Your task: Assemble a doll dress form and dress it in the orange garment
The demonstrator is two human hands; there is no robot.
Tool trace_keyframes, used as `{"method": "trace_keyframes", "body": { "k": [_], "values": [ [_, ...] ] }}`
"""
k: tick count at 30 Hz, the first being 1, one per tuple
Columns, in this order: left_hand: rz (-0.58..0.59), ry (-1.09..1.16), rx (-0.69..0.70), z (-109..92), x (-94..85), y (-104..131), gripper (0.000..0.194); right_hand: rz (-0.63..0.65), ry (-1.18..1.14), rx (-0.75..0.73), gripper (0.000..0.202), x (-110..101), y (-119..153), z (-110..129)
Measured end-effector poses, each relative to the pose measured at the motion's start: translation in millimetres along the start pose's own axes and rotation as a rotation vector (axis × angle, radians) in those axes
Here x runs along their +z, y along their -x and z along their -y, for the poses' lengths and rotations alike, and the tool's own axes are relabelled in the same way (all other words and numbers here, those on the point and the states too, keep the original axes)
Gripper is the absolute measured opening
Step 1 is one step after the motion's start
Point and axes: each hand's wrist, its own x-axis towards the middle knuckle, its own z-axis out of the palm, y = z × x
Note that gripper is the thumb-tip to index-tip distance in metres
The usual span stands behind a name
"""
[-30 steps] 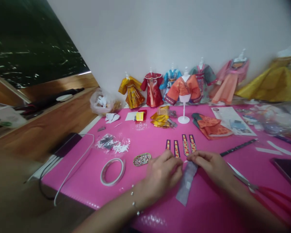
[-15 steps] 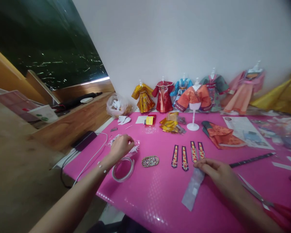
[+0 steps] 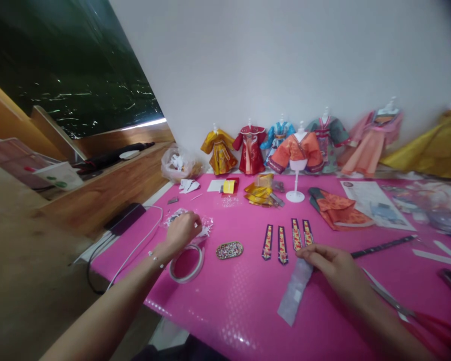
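My left hand [image 3: 183, 228] is closed, its fingers curled over a clear plastic packet [image 3: 207, 225] of white pieces; what it grips, if anything, is hidden. Below it lies a roll of tape [image 3: 187, 277]. My right hand [image 3: 325, 258] pinches the top end of a translucent grey strip [image 3: 295, 293], which slants down toward the table's front edge. Several patterned ribbon pieces with dark borders [image 3: 282, 245] lie beside and above my right fingertips. Between my hands sits a small oval dish [image 3: 229, 249] full of tiny multicoloured bits.
Red-handled scissors [image 3: 398, 307] and a dark rod [image 3: 383, 245] lie at the right of the pink table [image 3: 248, 301]. A white stand [image 3: 296, 193] holds an orange top. Small dressed figures [image 3: 250, 150] line the wall. A black box [image 3: 126, 218] with cables is on the left.
The view has shifted slightly, moving the whole scene a little left. Both hands keep nearly the same places and poses over the table.
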Motion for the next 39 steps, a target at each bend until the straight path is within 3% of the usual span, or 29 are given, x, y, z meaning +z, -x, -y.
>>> {"method": "trace_keyframes", "body": {
  "k": [5, 11, 14, 18, 22, 26, 30, 39],
  "values": [
    [-0.048, 0.143, 0.086, -22.8, 2.7, 8.1, 0.017, 0.002, -0.098, 0.003, 0.026, 1.9, -0.1, -2.1],
    [0.093, 0.488, 0.344, -100.5, 5.5, 34.9, 0.027, 0.074, -0.254, 0.000, 0.024, 5.5, 3.6, 1.2],
    [0.289, 0.930, 0.403, -134.8, 15.2, 41.3, 0.032, 0.111, -0.302, -0.016, 0.024, 5.0, 6.6, 7.2],
    [0.697, 1.482, 0.239, -160.7, 37.3, 41.6, 0.046, 0.078, -0.428, -0.053, 0.024, 3.1, 3.1, 8.1],
    [0.976, 1.668, 0.039, -166.1, 52.1, 44.4, 0.050, -0.002, -0.571, -0.015, 0.033, 0.5, -6.6, 2.8],
    [1.152, 1.708, 0.018, -165.2, 49.3, 53.4, 0.043, -0.089, -0.687, 0.054, 0.038, -1.4, -12.4, 2.1],
    [1.227, 1.658, 0.059, -166.6, 43.2, 59.3, 0.027, -0.126, -0.721, 0.064, 0.038, -2.0, -14.0, 4.7],
    [1.315, 1.733, 0.229, -158.9, 50.0, 58.4, 0.023, -0.085, -0.656, 0.044, 0.033, 2.1, -17.5, 6.1]
  ]
}}
